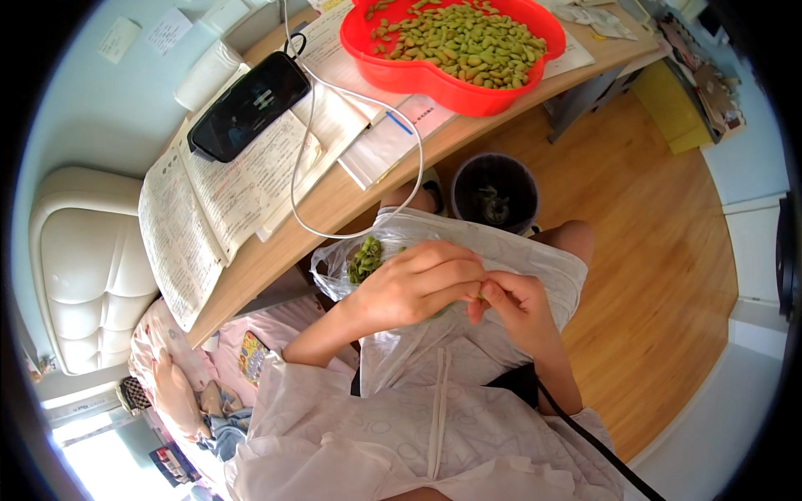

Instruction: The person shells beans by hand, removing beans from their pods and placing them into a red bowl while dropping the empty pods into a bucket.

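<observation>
Over my lap, my left hand point(422, 284) and my right hand point(520, 311) meet, fingertips pinched together. Between them shows a small bit of green, apparently a bean pod point(480, 294); the fingers cover most of it. Beside my left wrist, a clump of green bean pods point(365, 260) lies in a clear plastic bag point(330, 275) spread across my lap. On the desk beyond stands a red scalloped bowl point(380, 73) that holds many shelled green beans point(476, 42), some of them browner.
A dark bin point(460, 188) with scraps inside stands on the wooden floor point(652, 250) past my knees. The desk point(242, 292) bears open books point(180, 209) and a black phone-like device point(251, 104). A white cable point(421, 150) loops over the desk edge toward my lap.
</observation>
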Tool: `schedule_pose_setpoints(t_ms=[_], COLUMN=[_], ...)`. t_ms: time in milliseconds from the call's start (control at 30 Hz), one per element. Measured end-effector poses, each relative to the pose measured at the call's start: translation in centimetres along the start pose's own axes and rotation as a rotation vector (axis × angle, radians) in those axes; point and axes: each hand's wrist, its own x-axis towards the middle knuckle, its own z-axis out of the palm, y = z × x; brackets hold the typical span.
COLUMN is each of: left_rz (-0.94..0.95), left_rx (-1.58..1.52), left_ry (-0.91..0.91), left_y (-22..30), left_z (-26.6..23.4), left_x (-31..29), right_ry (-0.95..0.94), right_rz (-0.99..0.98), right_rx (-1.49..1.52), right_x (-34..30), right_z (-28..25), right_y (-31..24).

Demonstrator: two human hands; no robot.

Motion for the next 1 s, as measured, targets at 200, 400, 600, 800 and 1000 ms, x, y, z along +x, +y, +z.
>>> schedule_pose_setpoints(t_ms=[200,400,600,800,1000], left_rz=[0.044,0.063,0.110,0.164,0.184], left_rx=[-0.059,-0.081,0.046,0.140,0.189], left_ry=[-0.013,0.007,-0.016,0.012,0.059], left_y=[-0.4,-0.3,-0.6,-0.1,-0.2], left_z=[0.1,-0.3,-0.8,-1.4,-0.9], left_x=[-0.1,0.5,-0.2,0.0,-0.2], right_ry=[-0.097,-0.168,-0.095,-0.064,-0.029], right_rz=[0.018,-0.026,0.027,0.037,0.026], right_rx=[0.099,0.097,0.135,0.208,0.236], right_x=[0.1,0.2,0.3,0.3,0.2], right_z=[-0.5,-1.1,-0.7,-0.2,-0.1], right_y=[0.3,0.6,0.0,-0.1,0.1])
